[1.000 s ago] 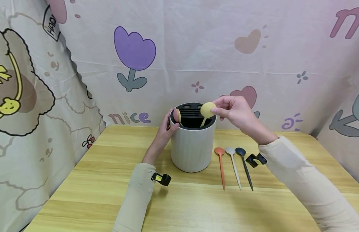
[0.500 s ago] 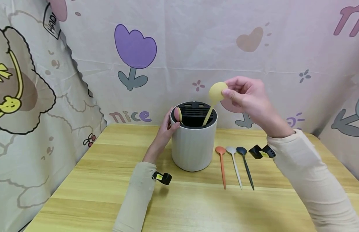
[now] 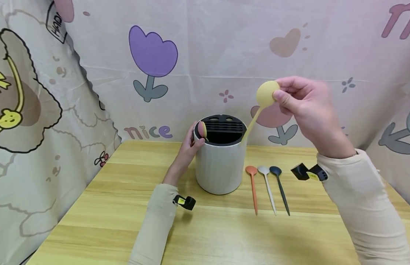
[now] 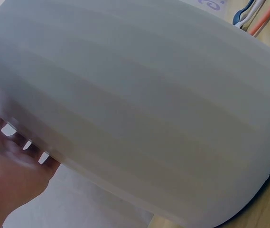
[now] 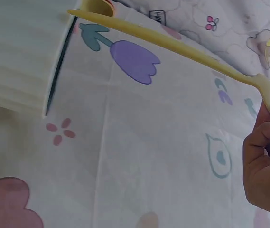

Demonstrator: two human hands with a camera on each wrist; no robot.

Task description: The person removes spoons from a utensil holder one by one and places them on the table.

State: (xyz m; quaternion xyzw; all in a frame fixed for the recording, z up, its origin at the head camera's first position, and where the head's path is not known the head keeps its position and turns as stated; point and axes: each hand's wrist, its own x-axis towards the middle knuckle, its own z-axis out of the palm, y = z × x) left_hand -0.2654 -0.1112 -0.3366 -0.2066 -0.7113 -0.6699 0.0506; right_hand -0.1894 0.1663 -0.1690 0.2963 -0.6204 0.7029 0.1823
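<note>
My right hand (image 3: 312, 106) pinches a yellow spoon (image 3: 266, 94) by its bowl, above and right of the utensil holder. The spoon's handle slants down to the left, its tip at the holder's right rim. In the right wrist view the full length of the yellow spoon (image 5: 172, 45) shows. My left hand (image 3: 185, 154) grips the left side of the white ribbed utensil holder (image 3: 219, 169), thumb near its black rim; some fingers are hidden behind it. Inside the holder at the left lean a pink spoon (image 3: 200, 129) and another yellow-edged one behind it.
Right of the holder, an orange spoon (image 3: 253, 189), a white spoon (image 3: 270, 195) and a dark blue spoon (image 3: 282, 191) lie side by side on the wooden table (image 3: 224, 235). A patterned cloth (image 3: 205, 48) hangs behind the table.
My right hand has moved up and to the right, drawing the yellow spoon out of the holder's front opening. My left hand has stayed at the holder.
</note>
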